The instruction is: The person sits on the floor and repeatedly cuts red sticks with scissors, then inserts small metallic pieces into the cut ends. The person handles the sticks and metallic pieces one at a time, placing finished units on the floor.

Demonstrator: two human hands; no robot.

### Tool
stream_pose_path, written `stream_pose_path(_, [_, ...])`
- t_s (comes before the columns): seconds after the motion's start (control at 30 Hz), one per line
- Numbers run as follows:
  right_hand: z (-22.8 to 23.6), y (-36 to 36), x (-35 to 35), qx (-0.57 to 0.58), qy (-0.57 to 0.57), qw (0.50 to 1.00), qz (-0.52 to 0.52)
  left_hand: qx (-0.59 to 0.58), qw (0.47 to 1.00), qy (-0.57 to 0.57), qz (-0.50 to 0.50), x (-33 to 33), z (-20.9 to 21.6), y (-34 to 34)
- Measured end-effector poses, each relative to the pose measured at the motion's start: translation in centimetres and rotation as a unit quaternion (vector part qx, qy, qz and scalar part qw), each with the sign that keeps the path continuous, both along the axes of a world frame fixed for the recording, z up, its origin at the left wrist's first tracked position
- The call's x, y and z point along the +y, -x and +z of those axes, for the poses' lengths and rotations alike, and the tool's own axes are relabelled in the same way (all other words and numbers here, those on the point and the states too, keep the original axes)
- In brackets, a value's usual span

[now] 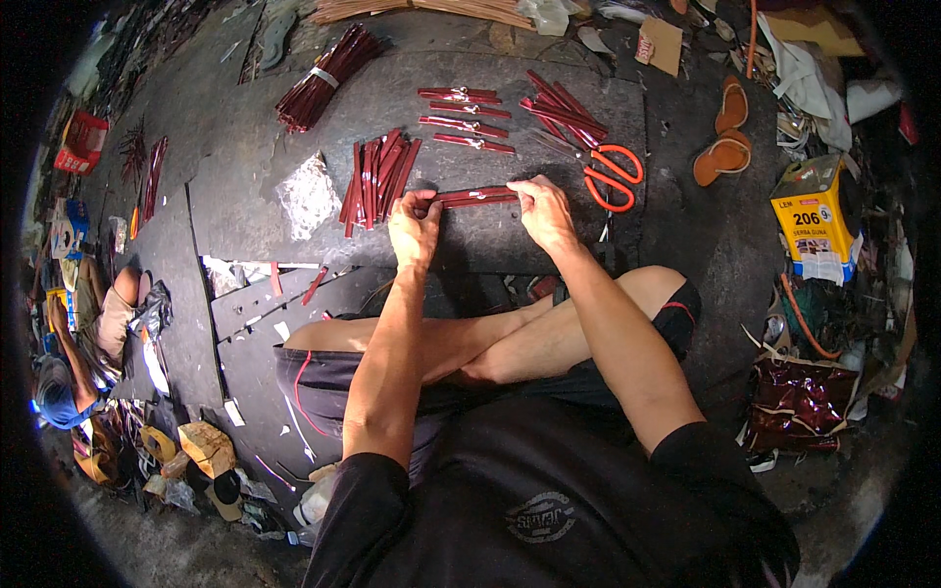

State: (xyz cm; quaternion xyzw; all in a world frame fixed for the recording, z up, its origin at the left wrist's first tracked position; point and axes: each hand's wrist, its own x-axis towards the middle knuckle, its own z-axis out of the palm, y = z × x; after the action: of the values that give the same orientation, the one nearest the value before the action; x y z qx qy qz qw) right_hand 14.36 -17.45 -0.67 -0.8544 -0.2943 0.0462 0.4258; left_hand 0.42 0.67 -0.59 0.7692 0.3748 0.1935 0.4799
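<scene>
Beyond my black shirt [598, 490], left hand [416, 225] and right hand [546, 212] pinch a glossy maroon strip [475, 197] inside the dark board's [480, 240] near edge.

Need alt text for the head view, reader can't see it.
Seen from above, a person's left hand and right hand hold a glossy dark red strip piece between them over a dark board. Beyond it lie four similar pieces in a column, with loose strips to the left and orange-handled scissors to the right.

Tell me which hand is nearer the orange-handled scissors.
Right. The right hand is just left of the scissors, without touching them; the left hand is farther left.
</scene>
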Motion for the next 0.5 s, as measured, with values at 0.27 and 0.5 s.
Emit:
stream_pose_path(0.27, [2.9, -0.6, 0.1, 0.026, 0.126, 0.99, 0.059, -0.012, 1.0, 0.023, 0.001, 0.3, -1.2, 0.5])
stream_pose_path(0.5, [8.6, -11.3, -6.0, 0.0, 0.5, 0.865, 0.048, -0.01, 1.0, 0.014, -0.007, -0.6, 0.7, -0.2])
